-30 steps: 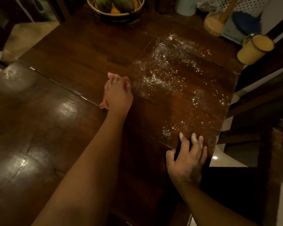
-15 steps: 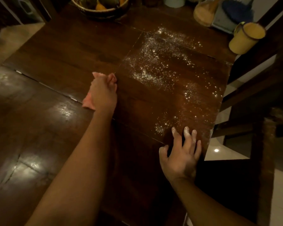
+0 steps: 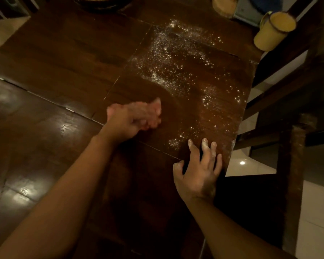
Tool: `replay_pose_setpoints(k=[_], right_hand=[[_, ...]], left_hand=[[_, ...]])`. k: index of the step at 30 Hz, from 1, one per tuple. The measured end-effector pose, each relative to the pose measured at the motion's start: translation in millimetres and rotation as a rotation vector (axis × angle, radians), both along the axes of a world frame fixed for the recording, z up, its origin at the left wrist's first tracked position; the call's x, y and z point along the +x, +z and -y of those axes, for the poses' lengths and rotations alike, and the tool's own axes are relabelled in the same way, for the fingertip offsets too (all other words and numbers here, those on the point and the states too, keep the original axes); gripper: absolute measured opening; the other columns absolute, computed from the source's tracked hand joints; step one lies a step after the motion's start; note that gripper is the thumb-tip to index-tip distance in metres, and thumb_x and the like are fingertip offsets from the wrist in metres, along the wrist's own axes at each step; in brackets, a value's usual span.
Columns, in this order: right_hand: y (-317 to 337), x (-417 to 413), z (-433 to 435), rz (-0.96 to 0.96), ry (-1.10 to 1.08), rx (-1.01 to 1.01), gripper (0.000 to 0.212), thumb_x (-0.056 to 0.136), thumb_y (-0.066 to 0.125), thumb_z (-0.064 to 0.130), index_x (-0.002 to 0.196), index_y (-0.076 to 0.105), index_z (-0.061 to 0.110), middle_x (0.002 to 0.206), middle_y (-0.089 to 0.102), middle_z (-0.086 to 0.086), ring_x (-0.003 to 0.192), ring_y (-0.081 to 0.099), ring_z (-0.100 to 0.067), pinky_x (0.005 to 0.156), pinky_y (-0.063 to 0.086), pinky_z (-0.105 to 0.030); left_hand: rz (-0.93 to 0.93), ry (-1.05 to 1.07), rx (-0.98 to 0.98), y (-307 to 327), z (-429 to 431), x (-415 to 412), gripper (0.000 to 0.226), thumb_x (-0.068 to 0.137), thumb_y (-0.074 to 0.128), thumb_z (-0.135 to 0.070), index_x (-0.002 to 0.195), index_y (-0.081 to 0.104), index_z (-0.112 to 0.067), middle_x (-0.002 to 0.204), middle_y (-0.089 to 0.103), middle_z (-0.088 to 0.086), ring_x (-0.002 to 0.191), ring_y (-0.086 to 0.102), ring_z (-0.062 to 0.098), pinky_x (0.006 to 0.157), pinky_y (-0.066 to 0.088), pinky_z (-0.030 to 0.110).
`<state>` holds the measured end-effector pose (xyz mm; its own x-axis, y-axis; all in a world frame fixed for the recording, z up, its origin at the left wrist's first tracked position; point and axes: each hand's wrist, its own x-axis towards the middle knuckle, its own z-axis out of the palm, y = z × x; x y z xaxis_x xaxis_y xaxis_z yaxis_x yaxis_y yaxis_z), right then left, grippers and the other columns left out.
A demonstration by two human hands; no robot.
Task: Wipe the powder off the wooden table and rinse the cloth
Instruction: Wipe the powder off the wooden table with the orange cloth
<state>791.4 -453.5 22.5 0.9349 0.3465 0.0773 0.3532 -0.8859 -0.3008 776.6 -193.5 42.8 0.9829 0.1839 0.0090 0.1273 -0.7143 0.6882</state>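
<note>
White powder (image 3: pixel 178 58) is scattered over the right part of the dark wooden table (image 3: pixel 67 58). My left hand (image 3: pixel 125 120) grips a pink cloth (image 3: pixel 153 111) and presses it on the table at the powder's near-left edge; the hand is motion-blurred. A curved, powder-free streak shows just beyond the cloth. My right hand (image 3: pixel 198 171) rests flat on the table near its right edge, fingers spread and dusted with powder, next to a small powder patch (image 3: pixel 173 143).
A yellow enamel mug (image 3: pixel 273 30) stands at the far right corner, with a round wooden item (image 3: pixel 223 5) behind it. A basket's rim (image 3: pixel 99 1) shows at the far edge. Dark wooden chairs (image 3: pixel 292 101) stand on pale floor tiles to the right.
My left hand has swept the cloth rightward and nearer, into the powder, leaving a cleared arc. My right hand stays planted by the table edge. The view has tilted down.
</note>
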Motion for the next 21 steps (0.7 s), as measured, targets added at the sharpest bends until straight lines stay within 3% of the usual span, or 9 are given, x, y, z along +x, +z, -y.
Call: replay_pose_setpoints(k=[2, 3, 6, 9, 11, 15, 18, 19, 21], right_hand=[[-0.9, 0.2, -0.1, 0.003, -0.006, -0.02, 0.066, 0.08, 0.043, 0.042, 0.141, 0.054, 0.02, 0.155, 0.042, -0.014, 0.152, 0.023, -0.032, 0.122, 0.018, -0.054], [-0.8, 0.1, 0.3, 0.004, -0.006, -0.026, 0.067, 0.079, 0.043, 0.042, 0.141, 0.053, 0.021, 0.155, 0.042, -0.013, 0.152, 0.023, -0.032, 0.122, 0.018, -0.054], [0.2, -0.4, 0.0, 0.001, -0.007, -0.039, 0.068, 0.078, 0.043, 0.043, 0.142, 0.051, 0.022, 0.154, 0.043, -0.013, 0.152, 0.024, -0.032, 0.122, 0.019, -0.054], [0.4, 0.2, -0.5, -0.01, -0.004, -0.031, 0.069, 0.076, 0.042, 0.043, 0.141, 0.051, 0.021, 0.154, 0.043, -0.012, 0.152, 0.023, -0.031, 0.122, 0.019, -0.054], [0.3, 0.6, -0.7, -0.024, -0.011, -0.007, 0.069, 0.075, 0.042, 0.043, 0.141, 0.051, 0.021, 0.155, 0.043, -0.011, 0.152, 0.023, -0.03, 0.123, 0.018, -0.053], [3.0, 0.9, -1.9, -0.032, -0.025, 0.014, 0.07, 0.077, 0.041, 0.042, 0.142, 0.051, 0.017, 0.154, 0.044, -0.009, 0.152, 0.024, -0.028, 0.123, 0.018, -0.053], [3.3, 0.9, -2.2, -0.032, -0.03, 0.011, 0.071, 0.077, 0.041, 0.042, 0.142, 0.051, 0.016, 0.155, 0.043, -0.009, 0.152, 0.024, -0.028, 0.123, 0.017, -0.052], [3.3, 0.6, -2.1, -0.035, -0.03, 0.012, 0.071, 0.077, 0.041, 0.042, 0.142, 0.05, 0.017, 0.155, 0.043, -0.009, 0.153, 0.023, -0.028, 0.124, 0.016, -0.051], [3.2, 0.3, -2.0, -0.053, -0.028, 0.019, 0.073, 0.075, 0.04, 0.043, 0.143, 0.05, 0.017, 0.156, 0.042, -0.009, 0.153, 0.022, -0.028, 0.124, 0.014, -0.05]], left_hand=[[-0.073, 0.331, 0.091, 6.9, 10.8, 19.8, 0.044, 0.098, 0.056, -0.007, 0.138, 0.057, -0.025, 0.149, 0.048, -0.01, 0.144, 0.031, 0.009, 0.12, 0.011, 0.024], [-0.108, 0.393, 0.166, 10.5, 23.7, 31.5, 0.045, 0.1, 0.052, -0.011, 0.142, 0.052, -0.028, 0.154, 0.042, -0.01, 0.147, 0.028, 0.013, 0.119, 0.009, 0.024], [-0.132, 0.129, 0.277, 20.6, 70.7, 49.5, 0.044, 0.102, 0.048, -0.015, 0.143, 0.051, -0.032, 0.159, 0.035, -0.009, 0.148, 0.026, 0.019, 0.119, 0.016, 0.042], [-0.021, -0.238, 0.168, 5.0, 81.7, 18.3, 0.05, 0.094, 0.054, -0.005, 0.137, 0.057, -0.032, 0.153, 0.045, -0.008, 0.146, 0.034, 0.017, 0.121, 0.02, 0.043], [-0.014, -0.314, 0.148, -8.9, 61.7, -14.9, 0.05, 0.09, 0.055, -0.012, 0.133, 0.057, -0.037, 0.146, 0.052, -0.011, 0.143, 0.039, 0.016, 0.12, 0.022, 0.044], [-0.036, 0.126, 0.055, -11.2, 19.9, -52.0, 0.073, 0.076, 0.07, -0.001, 0.117, 0.058, -0.061, 0.135, 0.056, -0.02, 0.139, 0.042, 0.006, 0.118, 0.025, 0.049], [-0.022, 0.385, 0.172, -8.4, 35.7, -36.1, 0.051, 0.088, 0.064, -0.008, 0.128, 0.063, -0.039, 0.133, 0.063, -0.01, 0.13, 0.053, 0.022, 0.106, 0.041, 0.056], [-0.029, 0.4, 0.167, -11.7, 45.7, -27.5, 0.046, 0.091, 0.061, -0.011, 0.128, 0.064, -0.036, 0.135, 0.062, -0.011, 0.129, 0.054, 0.024, 0.103, 0.043, 0.055], [0.003, 0.214, 0.116, -13.9, 74.7, -18.6, 0.045, 0.09, 0.062, -0.006, 0.123, 0.067, -0.036, 0.136, 0.062, -0.015, 0.127, 0.054, 0.021, 0.101, 0.046, 0.051]])
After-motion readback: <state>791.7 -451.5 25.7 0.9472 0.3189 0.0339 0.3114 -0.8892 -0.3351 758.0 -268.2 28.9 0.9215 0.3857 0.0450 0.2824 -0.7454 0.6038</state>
